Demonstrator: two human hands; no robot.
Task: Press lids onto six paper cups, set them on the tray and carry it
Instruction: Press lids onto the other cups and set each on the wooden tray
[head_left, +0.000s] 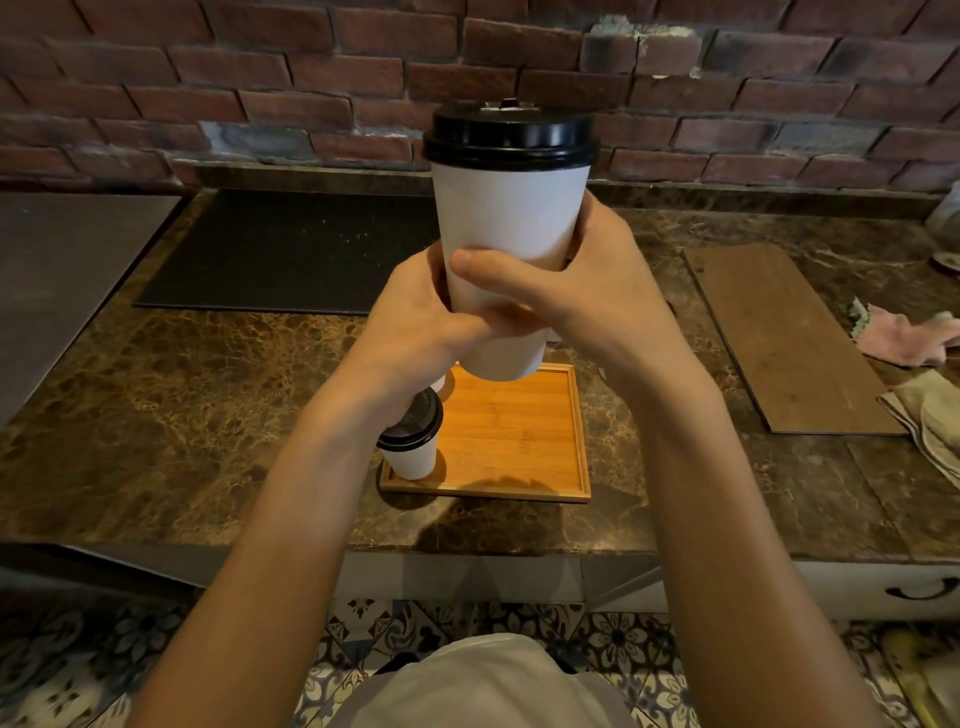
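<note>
Gripped low by left hand and right hand: capped cup, lid above the grip, tray below.

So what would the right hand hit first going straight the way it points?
The right hand grips the white paper cup with black lid; beyond it, probably the red brick wall.

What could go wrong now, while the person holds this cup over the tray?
The left hand and right hand grip the white paper cup low down; squeezing may dent it and loosen its black plastic lid.
The left wrist hangs over the small lidded cup on the square wooden tray; lowering might knock it.
</note>
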